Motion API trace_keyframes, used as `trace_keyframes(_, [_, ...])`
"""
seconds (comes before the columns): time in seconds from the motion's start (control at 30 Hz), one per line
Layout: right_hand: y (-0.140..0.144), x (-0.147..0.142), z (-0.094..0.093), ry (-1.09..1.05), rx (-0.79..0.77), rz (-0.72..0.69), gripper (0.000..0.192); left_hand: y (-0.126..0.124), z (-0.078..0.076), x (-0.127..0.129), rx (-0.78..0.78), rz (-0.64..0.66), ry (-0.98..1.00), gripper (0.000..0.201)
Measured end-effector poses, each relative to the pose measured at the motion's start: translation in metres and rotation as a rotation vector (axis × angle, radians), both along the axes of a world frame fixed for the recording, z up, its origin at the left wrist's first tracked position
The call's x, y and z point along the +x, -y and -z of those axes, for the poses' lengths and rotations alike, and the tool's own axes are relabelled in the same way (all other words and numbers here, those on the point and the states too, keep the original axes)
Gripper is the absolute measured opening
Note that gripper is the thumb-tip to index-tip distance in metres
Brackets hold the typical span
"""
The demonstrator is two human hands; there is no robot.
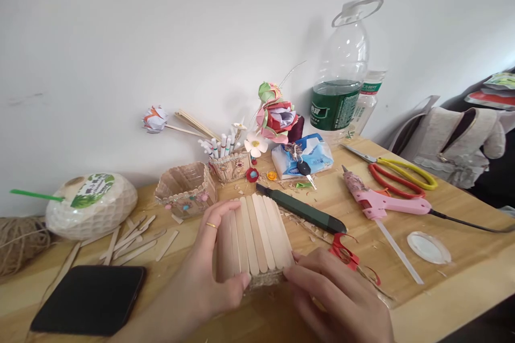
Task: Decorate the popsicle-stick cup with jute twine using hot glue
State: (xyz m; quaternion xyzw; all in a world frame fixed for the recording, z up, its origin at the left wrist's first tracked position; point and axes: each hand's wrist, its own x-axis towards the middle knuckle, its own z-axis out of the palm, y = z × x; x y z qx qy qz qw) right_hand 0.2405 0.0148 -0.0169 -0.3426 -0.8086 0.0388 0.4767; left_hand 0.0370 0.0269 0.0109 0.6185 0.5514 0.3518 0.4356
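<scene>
- Stick holder (pixel 257 238): a round body clad in flat wooden sticks side by side, lying on its side on the tabletop (pixel 462 278), rough twine-like rim at the near end.
- Left hand (pixel 209 273): grip closed around the holder's left side, thumb pressed on the near end, fingers curled over the top; ring on one finger.
- Right hand (pixel 338 295): fingertips touching the holder's near right edge; hand lies flat, can't tell if it actually clamps.
- Just right of the grip: red ribbon scrap (pixel 344 252) on the tabletop.
- Just beyond the grip: dark green knife (pixel 301 209), lying diagonally, wood shavings around it.
- Beyond and left of the grip: small stick basket (pixel 185 187); behind it a pen cup (pixel 229 163) with markers.
- Left of the grip: loose sticks (pixel 132 238), black phone (pixel 88 300) face down, white netted ball (pixel 90 203), twine roll (pixel 20 241) at the edge.
- Right of the grip, well apart: pink glue gun (pixel 378 198), scissors (pixel 396 171) with red and yellow handles, clear lid (pixel 428 246).
- Far side by the wall: paper flowers (pixel 276 115), tissue pack (pixel 303 155) with keys on it, big water bottle (pixel 341 72).
</scene>
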Motion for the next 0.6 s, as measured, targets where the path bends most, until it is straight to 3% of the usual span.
trace_keyframes(0.33, [-0.001, -0.005, 0.001, -0.004, 0.066, 0.020, 0.019, -0.005, 0.003, -0.018, -0.057, 0.106, 0.043, 0.070])
trace_keyframes(0.6, [0.001, -0.014, -0.004, -0.058, 0.031, -0.001, 0.015, 0.001, -0.009, 0.005, -0.073, -0.027, -0.003, 0.086])
